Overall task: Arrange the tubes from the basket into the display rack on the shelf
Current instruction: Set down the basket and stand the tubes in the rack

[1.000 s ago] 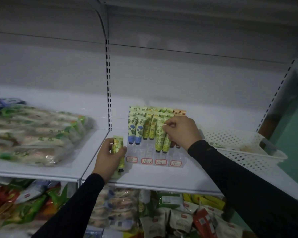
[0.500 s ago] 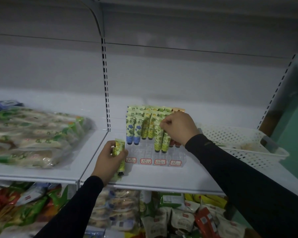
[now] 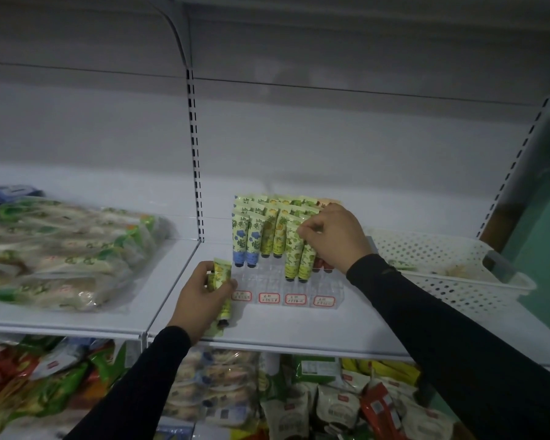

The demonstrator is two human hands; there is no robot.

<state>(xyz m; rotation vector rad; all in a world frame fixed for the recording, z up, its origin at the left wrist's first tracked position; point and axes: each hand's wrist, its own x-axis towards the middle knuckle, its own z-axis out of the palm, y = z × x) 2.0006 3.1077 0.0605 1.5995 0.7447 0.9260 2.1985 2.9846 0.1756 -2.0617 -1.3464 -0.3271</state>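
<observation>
A clear stepped display rack [image 3: 267, 281] with red-framed labels stands on the white shelf [image 3: 299, 325]. Several green, yellow and blue patterned tubes [image 3: 261, 236] stand in its rows. My right hand [image 3: 334, 236] pinches the top of a green tube [image 3: 305, 262] standing in the rack's third column. My left hand [image 3: 200, 296] grips a yellow-green tube [image 3: 221, 274] just left of the rack, its dark cap pointing down. The white perforated basket [image 3: 458, 281] sits to the right of the rack.
Clear bags of packaged food [image 3: 61, 249] lie on the left shelf section. Snack packets [image 3: 331, 404] fill the shelf below. A slotted upright [image 3: 196, 154] divides the two shelf sections.
My right hand has stayed on the green tube at the rack, shifting slightly. My left hand with its tube has barely moved.
</observation>
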